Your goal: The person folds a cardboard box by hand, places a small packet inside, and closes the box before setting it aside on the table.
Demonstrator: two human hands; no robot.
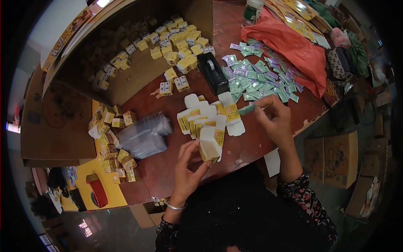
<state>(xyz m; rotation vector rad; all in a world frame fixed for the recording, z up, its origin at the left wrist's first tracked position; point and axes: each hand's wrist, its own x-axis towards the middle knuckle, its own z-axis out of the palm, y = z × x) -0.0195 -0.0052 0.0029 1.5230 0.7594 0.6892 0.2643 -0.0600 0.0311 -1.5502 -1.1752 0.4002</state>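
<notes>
Near the table's front edge my left hand (189, 168) grips a small yellow and white carton (210, 145) with its white flap raised. My right hand (275, 117), to the right, pinches a green sachet (247, 109) between thumb and fingers. Beyond the held carton lie several unfilled-looking flat cartons (196, 119), overlapping, with white flaps spread. A pile of green and purple sachets (252, 75) spreads behind my right hand. A black tape dispenser (213, 74) stands between the sachets and the small yellow boxes (184, 45).
A large cardboard box (145, 80) lies open at the back left. Clear plastic bags (145, 134) and several small boxes (110, 147) lie on the left. A red plastic bag (289, 50) and a jar (253, 11) are at the back right. The red table (168, 185) ends near my body.
</notes>
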